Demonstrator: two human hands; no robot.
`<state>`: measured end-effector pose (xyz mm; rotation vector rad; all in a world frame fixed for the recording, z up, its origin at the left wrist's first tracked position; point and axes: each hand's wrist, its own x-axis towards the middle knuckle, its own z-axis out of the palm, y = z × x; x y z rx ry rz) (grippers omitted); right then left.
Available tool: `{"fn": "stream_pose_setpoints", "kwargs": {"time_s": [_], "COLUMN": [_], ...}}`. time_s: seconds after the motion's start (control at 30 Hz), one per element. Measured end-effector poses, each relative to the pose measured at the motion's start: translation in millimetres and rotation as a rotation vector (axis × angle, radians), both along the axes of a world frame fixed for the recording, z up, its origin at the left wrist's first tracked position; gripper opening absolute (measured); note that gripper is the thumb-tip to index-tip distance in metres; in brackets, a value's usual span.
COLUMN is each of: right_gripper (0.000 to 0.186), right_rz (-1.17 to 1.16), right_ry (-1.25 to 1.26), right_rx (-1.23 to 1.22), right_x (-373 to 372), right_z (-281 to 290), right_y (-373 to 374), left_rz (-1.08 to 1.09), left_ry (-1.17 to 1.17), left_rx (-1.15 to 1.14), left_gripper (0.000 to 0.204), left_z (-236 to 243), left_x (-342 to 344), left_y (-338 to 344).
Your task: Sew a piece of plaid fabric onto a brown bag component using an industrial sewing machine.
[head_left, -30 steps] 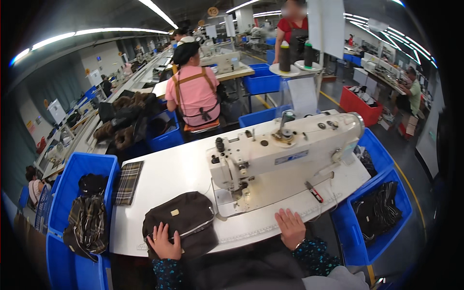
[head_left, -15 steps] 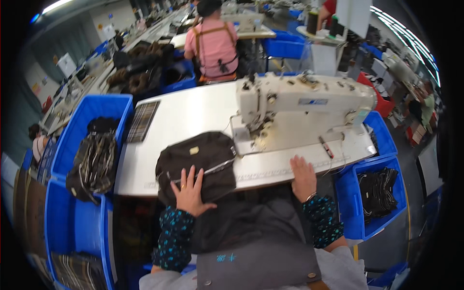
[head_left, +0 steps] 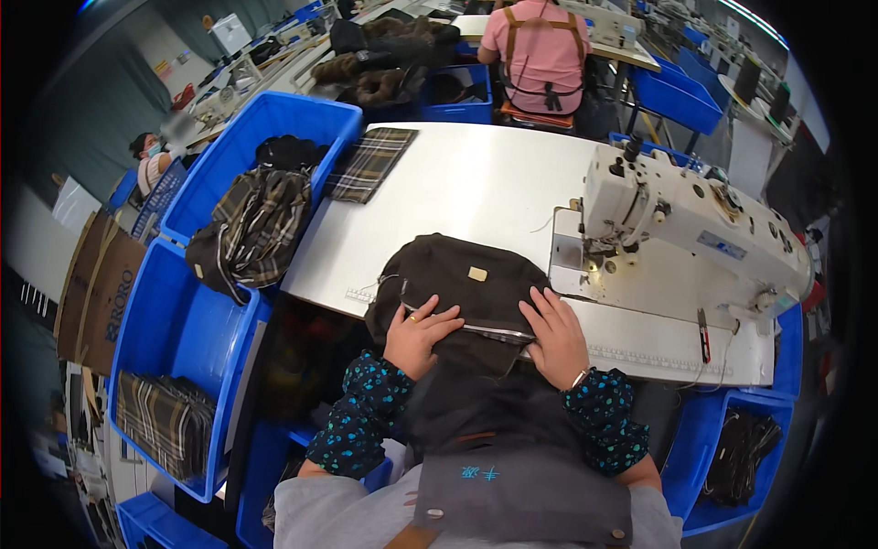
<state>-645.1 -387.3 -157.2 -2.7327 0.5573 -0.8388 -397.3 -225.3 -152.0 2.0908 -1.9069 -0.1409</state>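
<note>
A dark fabric bag piece (head_left: pixel 448 265) with a small tan label and a pale zip across it lies at the table's front edge. My left hand (head_left: pixel 422 337) rests on its lower left part beside the zip, fingers extended and a little bent. On the bag's right edge lies my right hand (head_left: pixel 556 337), its fingers stretched out flat. Both hands touch the bag, and its underside is hidden. To the right stands a white sewing machine (head_left: pixel 695 220), its needle area apart from the bag.
Left of the white table (head_left: pixel 457 174) stand a blue bin (head_left: pixel 206 183) with plaid-lined pieces and another blue bin (head_left: pixel 183 302) with folded plaid cloth. Plaid fabric (head_left: pixel 373 163) lies at the far left corner. Red-handled snips (head_left: pixel 703 337) lie by the machine. Ahead sits a person (head_left: pixel 538 55) in pink.
My right hand has come left from the bare tabletop onto the bag's right edge. My left hand remains on the bag, its fingers now less spread. The view has swung left.
</note>
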Motion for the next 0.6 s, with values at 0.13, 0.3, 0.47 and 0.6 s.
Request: {"fn": "stream_pose_setpoints", "kwargs": {"time_s": [0.13,0.3,0.47,0.6], "right_gripper": [0.06,0.048,0.045,0.044], "right_rz": [-0.031,0.002,0.024,0.063], "right_ry": [0.017,-0.072,-0.158,-0.29], "right_rx": [0.011,0.004,0.096,0.232], "right_x": [14,12,3,7], "right_z": [-12,-9,-10,4], "right_y": [-4,-3,-2,0], "left_rz": [-0.023,-0.019,-0.102,-0.112], "left_ry": [0.036,-0.036,-0.128,-0.244], "left_rx": [-0.037,-0.102,-0.32,-0.449], "left_gripper": [0.077,0.072,0.048,0.029], "left_z": [3,-3,-7,60], "left_x": [6,2,9,46], "left_y": [0,3,-12,-29]}}
